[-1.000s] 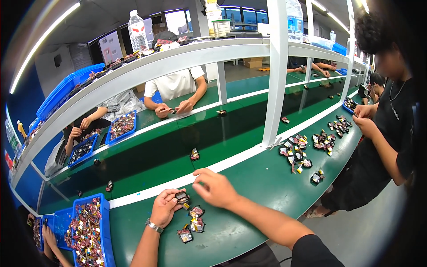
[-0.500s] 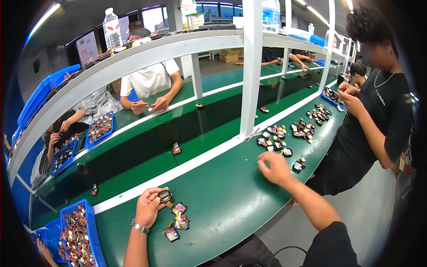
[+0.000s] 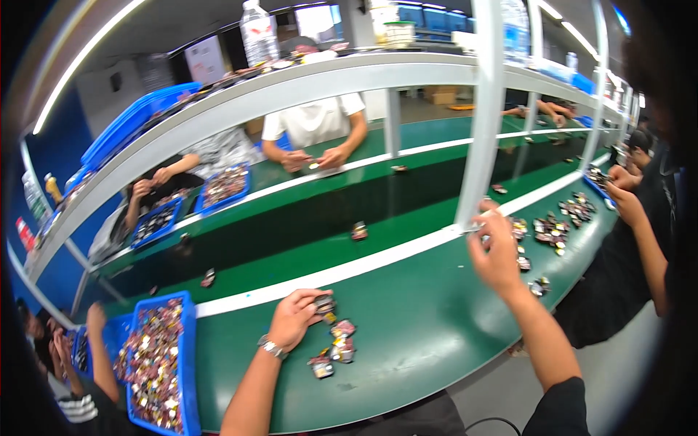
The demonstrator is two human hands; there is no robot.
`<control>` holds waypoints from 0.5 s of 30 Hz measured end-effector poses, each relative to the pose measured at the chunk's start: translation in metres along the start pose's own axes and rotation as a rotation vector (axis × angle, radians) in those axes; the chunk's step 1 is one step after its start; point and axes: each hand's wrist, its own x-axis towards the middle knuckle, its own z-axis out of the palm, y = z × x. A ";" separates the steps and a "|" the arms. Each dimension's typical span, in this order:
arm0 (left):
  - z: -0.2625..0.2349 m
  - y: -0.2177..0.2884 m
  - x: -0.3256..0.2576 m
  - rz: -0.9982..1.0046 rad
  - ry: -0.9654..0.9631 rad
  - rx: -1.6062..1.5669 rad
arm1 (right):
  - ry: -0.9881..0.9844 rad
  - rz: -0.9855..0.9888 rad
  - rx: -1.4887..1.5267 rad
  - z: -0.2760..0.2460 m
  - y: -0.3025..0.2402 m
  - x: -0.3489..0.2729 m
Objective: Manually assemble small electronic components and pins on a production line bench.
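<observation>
**Right hand lifts off toward the far pile; left stays on the near cluster**

Taking the white upright post (image 3: 486, 109) as the landmark: half a second ago the right hand (image 3: 496, 251) lay low on the green bench (image 3: 422, 327), short of the post's foot. Now it is raised just right of that foot, fingers curled and thumb pinched toward them at the white edge strip. Whether it grips a piece there I cannot tell; nothing clearly shows between the fingertips. It has come close to the scattered small packets (image 3: 552, 231) that lie right of the post, so the reach looks aimed at that supply.

The left hand (image 3: 294, 320) has hardly shifted. It sits well left of and nearer than the post, palm down, fingers bent loosely over the top of the near cluster of packets (image 3: 333, 345), touching the uppermost one but not closed round it. The rest of that cluster trails from the fingertips toward the person.

A blue bin (image 3: 187, 363) full of the same pieces stands farther left of the post, beyond the left wrist.
</observation>
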 end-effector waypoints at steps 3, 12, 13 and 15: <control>0.000 -0.006 0.004 0.028 0.006 -0.078 | -0.264 -0.277 0.228 0.081 -0.073 -0.026; 0.002 -0.006 -0.001 0.048 0.115 -0.098 | -0.404 -0.443 0.391 0.173 -0.116 -0.048; 0.001 -0.006 -0.001 0.048 0.122 -0.105 | -0.414 -0.446 0.392 0.175 -0.114 -0.049; 0.001 -0.006 0.001 0.029 0.110 -0.061 | -0.437 -0.373 0.416 0.178 -0.111 -0.049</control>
